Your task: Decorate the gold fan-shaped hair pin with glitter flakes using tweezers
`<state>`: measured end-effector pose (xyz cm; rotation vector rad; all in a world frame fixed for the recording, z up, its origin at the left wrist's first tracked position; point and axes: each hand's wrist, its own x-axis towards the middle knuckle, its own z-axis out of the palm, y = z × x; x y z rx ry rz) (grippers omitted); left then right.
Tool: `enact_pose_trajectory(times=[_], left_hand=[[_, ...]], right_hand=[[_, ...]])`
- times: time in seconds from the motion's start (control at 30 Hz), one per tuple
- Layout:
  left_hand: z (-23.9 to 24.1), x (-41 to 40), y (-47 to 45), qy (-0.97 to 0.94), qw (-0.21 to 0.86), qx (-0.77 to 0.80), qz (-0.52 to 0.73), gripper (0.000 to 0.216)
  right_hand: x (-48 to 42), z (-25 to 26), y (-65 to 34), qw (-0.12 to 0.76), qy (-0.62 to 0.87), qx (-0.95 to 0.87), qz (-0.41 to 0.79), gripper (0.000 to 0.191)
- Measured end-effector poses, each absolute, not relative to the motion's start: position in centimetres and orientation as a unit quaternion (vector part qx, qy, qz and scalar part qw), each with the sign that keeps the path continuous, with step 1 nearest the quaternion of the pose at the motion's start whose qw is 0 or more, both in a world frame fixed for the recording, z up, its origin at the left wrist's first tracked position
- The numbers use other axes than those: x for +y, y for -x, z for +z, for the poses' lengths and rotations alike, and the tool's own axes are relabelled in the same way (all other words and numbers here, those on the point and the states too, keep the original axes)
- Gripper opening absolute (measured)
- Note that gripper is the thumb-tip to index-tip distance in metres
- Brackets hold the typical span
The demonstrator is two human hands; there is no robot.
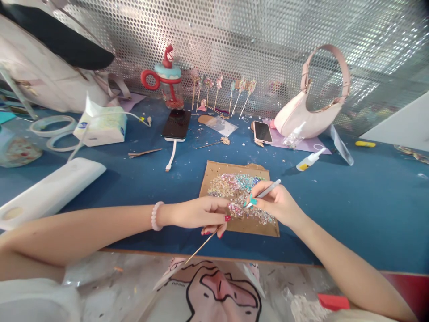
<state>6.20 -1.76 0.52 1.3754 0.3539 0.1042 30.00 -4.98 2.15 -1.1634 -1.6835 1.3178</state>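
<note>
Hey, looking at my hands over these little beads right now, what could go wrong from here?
1. The loose beads sit heaped on a flat cardboard sheet with no rim; a nudge from either hand could scatter them across the blue table.
2. The left hand holds a thin stick that juts past the table edge toward your lap; it might snag or poke.
3. The right hand works its white pen tool close to the left fingers.
</note>
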Motion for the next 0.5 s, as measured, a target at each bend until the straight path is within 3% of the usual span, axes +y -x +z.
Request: enact_pose_trajectory(times=[0.5], left_hand=[[0.81,-1.76,-6.13,-0.633,0.755,0.166,0.043,0.008]], right_hand=[[-4.92,2.19,-29.96,0.352,0.453,-0.652,0.497,0.022]])
